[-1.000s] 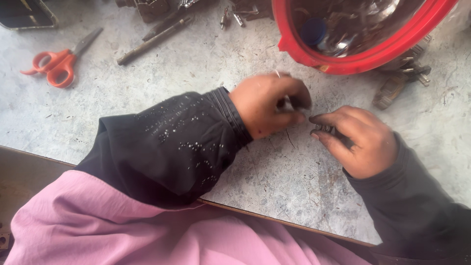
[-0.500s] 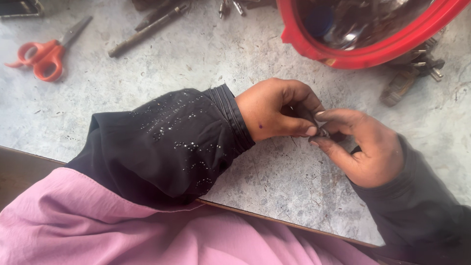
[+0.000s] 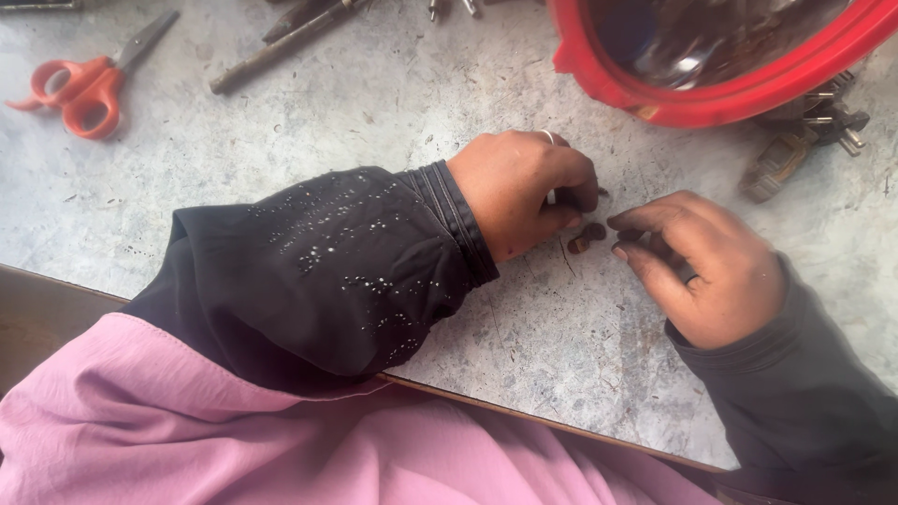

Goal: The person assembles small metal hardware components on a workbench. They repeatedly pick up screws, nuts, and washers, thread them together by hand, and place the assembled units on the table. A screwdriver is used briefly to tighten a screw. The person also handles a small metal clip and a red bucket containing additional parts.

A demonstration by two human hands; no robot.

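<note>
Head view: grey tabletop [image 3: 281, 168], red basin [image 3: 711, 89] at the far edge, orange scissors [image 3: 79, 84] far left. Left hand [image 3: 524, 192] and right hand [image 3: 702, 266] rest low, fingers curled narrow around two small brown metal pieces [image 3: 586, 237] lying between them. These look hard, light, and prone to rolling; pinch them by the sides. Half a second ago both hands held them lifted, together; now they lie on the surface.
</note>
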